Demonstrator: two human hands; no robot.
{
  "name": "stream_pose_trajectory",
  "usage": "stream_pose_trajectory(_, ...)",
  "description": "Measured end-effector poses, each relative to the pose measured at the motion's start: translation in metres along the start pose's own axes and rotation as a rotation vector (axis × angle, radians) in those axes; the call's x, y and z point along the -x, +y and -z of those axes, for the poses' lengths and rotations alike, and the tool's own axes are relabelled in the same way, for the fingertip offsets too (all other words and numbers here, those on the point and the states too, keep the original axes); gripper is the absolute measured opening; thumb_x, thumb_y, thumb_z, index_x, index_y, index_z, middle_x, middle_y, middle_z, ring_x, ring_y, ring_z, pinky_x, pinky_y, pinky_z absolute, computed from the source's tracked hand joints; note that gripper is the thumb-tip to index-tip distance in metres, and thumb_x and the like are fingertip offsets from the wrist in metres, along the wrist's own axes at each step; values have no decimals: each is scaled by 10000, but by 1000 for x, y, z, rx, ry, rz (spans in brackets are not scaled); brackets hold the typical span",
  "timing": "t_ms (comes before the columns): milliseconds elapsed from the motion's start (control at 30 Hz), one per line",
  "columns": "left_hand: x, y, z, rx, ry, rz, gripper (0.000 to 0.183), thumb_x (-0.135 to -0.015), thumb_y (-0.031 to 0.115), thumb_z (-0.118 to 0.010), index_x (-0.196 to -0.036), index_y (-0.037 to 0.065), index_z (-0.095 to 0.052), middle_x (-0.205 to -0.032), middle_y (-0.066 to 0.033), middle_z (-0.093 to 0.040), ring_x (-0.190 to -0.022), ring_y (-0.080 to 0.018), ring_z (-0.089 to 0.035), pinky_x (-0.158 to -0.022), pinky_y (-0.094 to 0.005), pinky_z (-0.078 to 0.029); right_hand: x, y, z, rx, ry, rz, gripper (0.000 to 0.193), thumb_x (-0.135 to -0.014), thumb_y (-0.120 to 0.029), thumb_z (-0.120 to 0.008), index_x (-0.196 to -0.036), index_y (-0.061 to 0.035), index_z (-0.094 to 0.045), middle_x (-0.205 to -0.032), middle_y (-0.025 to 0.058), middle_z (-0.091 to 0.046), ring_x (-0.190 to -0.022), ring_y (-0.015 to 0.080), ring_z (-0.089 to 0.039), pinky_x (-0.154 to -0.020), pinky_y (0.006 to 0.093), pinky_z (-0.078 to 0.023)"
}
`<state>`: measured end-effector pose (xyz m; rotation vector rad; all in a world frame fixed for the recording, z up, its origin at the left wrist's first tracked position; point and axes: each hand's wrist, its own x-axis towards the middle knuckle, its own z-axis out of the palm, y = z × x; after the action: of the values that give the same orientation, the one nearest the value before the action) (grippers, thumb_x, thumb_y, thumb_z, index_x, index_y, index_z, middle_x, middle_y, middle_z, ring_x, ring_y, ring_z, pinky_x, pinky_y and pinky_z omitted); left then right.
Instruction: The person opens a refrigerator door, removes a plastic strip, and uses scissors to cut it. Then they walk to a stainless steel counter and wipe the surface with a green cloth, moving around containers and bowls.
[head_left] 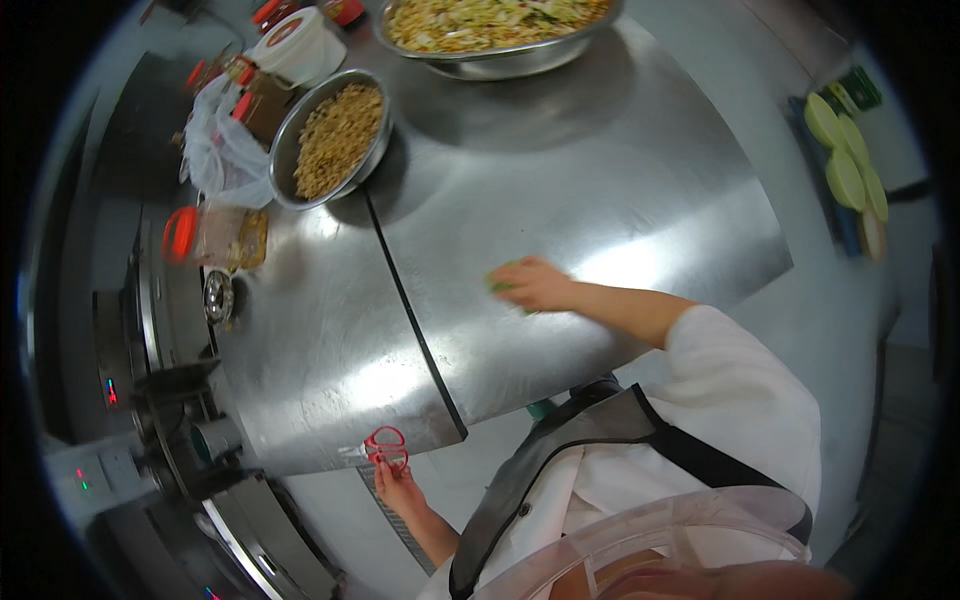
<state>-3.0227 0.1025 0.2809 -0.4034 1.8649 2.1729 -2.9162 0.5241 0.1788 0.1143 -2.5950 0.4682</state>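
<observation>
My left hand is at the near left corner of the steel table, its fingers closed on the red looped handle of a pair of scissors. A pale, shiny part of the scissors lies to the left of the loops, at the table's edge. Further right, my right hand rests on the tabletop, fingers bent over something green. Only a small part of that green piece shows past the fingers; it looks like a cloth or scouring pad, but I cannot tell which.
A steel bowl of chopped tan food and a larger basin of shredded vegetables stand at the back of the table. Along the left edge are a red-lidded jar, a plastic bag and a white tub. A dark seam crosses the tabletop.
</observation>
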Motion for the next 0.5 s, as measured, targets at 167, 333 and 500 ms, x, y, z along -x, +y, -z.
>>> stream_pose_trajectory(167, 13, -4, -8, 44, 50, 33, 105, -834, 105, -478, -913, 41, -506, -717, -27, -533, -613, -107, -509, -519, -226, -417, 77, 201, 77, 398, 332, -647, 248, -736, -164, -471, -947, -49, -531, -930, 133, -538, -796, 273, -530, -643, 418, -421)
stream_pose_trajectory(333, 46, -4, 18, 10, 250, -8, 78, -835, 115, -482, -860, 43, -499, -687, -27, -528, -596, -125, -519, -494, -225, -422, -18, 272, 76, 761, 204, -889, 250, -732, -209, -506, -916, -49, -560, -926, 142, -541, -816, 283, -528, -679, 386, -433)
stream_pose_trajectory(500, 63, 0, 31, -10, 368, -42, 82, -834, 116, -484, -860, 40, -502, -686, -26, -528, -599, -123, -521, -493, -221, -420, -163, 178, -43, 314, 44, -447, 188, -716, -124, -423, -788, -5, -550, -838, 157, -559, -789, 291, -540, -681, 388, -435)
